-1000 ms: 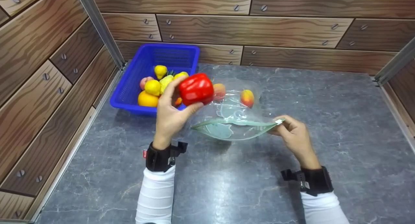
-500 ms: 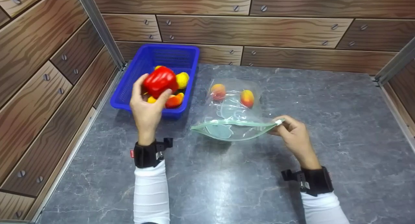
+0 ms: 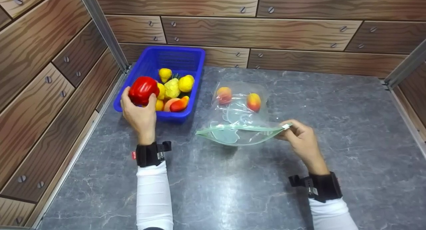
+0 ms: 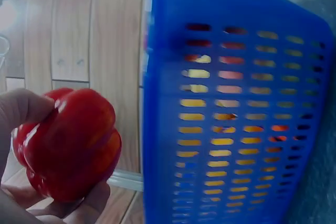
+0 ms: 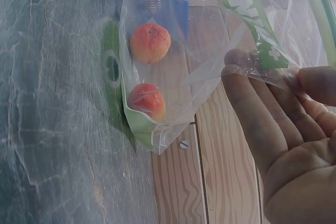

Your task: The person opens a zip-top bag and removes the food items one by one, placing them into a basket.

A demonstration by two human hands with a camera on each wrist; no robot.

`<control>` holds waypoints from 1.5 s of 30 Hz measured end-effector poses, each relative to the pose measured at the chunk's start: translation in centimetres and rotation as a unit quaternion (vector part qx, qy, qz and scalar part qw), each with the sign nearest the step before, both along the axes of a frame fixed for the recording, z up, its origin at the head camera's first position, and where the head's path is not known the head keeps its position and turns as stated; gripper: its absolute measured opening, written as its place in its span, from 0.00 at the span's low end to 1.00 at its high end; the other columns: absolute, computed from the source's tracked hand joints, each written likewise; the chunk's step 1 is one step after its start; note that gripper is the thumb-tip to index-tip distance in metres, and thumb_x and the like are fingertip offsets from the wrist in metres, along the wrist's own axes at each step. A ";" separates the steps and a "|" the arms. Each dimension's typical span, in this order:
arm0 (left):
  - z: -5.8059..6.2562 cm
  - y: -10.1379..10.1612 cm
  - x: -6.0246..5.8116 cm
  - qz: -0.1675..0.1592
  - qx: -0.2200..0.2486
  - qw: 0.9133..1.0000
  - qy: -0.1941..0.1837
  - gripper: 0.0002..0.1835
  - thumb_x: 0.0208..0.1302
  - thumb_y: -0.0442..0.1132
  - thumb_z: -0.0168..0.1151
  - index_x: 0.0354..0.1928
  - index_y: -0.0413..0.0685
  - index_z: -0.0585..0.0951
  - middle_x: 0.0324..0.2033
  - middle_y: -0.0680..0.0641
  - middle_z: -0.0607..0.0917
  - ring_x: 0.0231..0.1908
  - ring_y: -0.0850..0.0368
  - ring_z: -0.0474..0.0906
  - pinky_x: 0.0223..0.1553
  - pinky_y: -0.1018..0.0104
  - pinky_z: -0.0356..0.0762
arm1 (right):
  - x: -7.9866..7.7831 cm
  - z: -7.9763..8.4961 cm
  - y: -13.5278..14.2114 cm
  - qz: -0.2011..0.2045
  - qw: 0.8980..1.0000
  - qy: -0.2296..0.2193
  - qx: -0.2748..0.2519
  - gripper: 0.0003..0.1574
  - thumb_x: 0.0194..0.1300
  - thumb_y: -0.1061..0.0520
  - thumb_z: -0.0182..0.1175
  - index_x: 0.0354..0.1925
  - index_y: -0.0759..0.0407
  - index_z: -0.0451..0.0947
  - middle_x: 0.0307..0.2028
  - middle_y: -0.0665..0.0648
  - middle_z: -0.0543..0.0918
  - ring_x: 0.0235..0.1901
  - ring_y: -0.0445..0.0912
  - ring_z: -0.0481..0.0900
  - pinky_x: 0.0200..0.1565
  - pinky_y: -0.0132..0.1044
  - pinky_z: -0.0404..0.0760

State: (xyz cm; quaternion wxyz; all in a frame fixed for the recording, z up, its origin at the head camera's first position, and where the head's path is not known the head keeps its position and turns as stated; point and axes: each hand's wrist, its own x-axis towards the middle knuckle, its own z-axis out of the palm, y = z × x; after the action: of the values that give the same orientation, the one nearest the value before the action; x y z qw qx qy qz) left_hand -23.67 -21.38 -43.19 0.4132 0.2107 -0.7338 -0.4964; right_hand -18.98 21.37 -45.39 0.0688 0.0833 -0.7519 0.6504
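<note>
A glossy red bell pepper (image 3: 143,90) is gripped between the thumb and fingers of my left hand (image 3: 139,118), held over the near left part of the blue basket (image 3: 133,108). In the left wrist view the pepper (image 4: 71,140) appears beside the basket's slotted wall (image 4: 165,98). My right hand (image 3: 303,140) pinches the slider corner of a clear zip bag (image 3: 238,118), whose mouth gapes toward me. Two red-and-yellow fruits lie inside the bag: one at left (image 3: 224,95), one at right (image 3: 254,102). The right wrist view shows my thumb and fingers (image 5: 254,114) on the plastic.
Inside the basket lie several yellow fruits, among them a lemon-like one (image 3: 186,83), plus a red-orange mango-like fruit (image 3: 179,104). Wood-patterned panels (image 3: 263,32) wall the grey marbled table (image 3: 349,123) at the back and sides.
My left hand has carried the bell pepper leftward from beside the bag to over the basket's left side. The right hand and the bag have stayed in place.
</note>
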 end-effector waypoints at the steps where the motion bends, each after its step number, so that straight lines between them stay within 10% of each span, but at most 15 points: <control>1: -0.2 -0.1 -0.1 0.007 -0.004 1.000 -0.007 0.39 0.53 0.41 0.77 0.68 0.41 0.75 0.64 0.39 0.78 0.64 0.43 0.73 0.67 0.50 0.67 | 0.0 0.0 0.0 -0.001 1.000 -0.001 0.002 0.08 0.72 0.76 0.52 0.42 0.81 0.78 0.34 0.48 0.88 0.36 0.42 0.89 0.43 0.38 0.88; 14: -3.2 -0.7 -1.3 0.017 -0.049 0.997 -0.053 0.39 0.66 0.36 0.68 0.76 0.36 0.64 0.70 0.32 0.69 0.70 0.37 0.66 0.74 0.48 0.62 | -0.1 -0.2 0.0 0.010 1.000 0.008 -0.009 0.08 0.71 0.77 0.51 0.41 0.82 0.78 0.34 0.50 0.88 0.35 0.42 0.90 0.42 0.38 0.88; 22: -3.6 -1.1 -1.5 0.023 -0.155 0.979 -0.131 0.37 0.72 0.42 0.59 0.77 0.33 0.61 0.72 0.29 0.63 0.72 0.32 0.58 0.76 0.45 0.53 | 0.0 -0.2 0.0 0.007 1.000 0.001 0.000 0.08 0.71 0.76 0.51 0.42 0.82 0.78 0.34 0.48 0.89 0.35 0.42 0.90 0.42 0.39 0.88; 30: -3.6 -0.7 -1.5 0.047 -0.117 0.990 -0.058 0.30 0.66 0.35 0.70 0.67 0.33 0.74 0.55 0.32 0.68 0.62 0.34 0.65 0.70 0.47 0.61 | 0.0 -0.1 0.0 0.001 1.000 -0.006 0.003 0.08 0.72 0.75 0.53 0.41 0.81 0.78 0.33 0.49 0.88 0.33 0.43 0.90 0.42 0.39 0.89; 38: -3.7 -0.5 -1.8 -0.005 -0.115 0.992 -0.057 0.17 0.64 0.29 0.66 0.54 0.34 0.76 0.53 0.32 0.76 0.58 0.35 0.74 0.64 0.47 0.72 | 0.1 -0.1 -0.1 0.004 1.000 -0.006 0.009 0.08 0.72 0.75 0.52 0.41 0.81 0.78 0.33 0.48 0.88 0.34 0.43 0.90 0.42 0.39 0.88; 45: -3.9 -0.4 -1.8 -0.120 -0.230 0.953 -0.157 0.27 0.74 0.35 0.54 0.73 0.39 0.72 0.73 0.39 0.72 0.73 0.40 0.64 0.74 0.40 0.49 | 0.2 0.0 -0.2 0.003 1.000 -0.005 0.003 0.09 0.71 0.76 0.51 0.41 0.82 0.78 0.32 0.48 0.88 0.32 0.42 0.90 0.41 0.38 0.88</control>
State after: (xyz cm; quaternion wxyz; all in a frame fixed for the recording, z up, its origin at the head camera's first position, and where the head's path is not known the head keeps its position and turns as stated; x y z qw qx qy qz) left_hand -25.47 -21.83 -47.05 0.2674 0.0956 -0.9037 -0.3205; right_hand -18.83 21.22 -45.41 0.0626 0.0824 -0.7542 0.6484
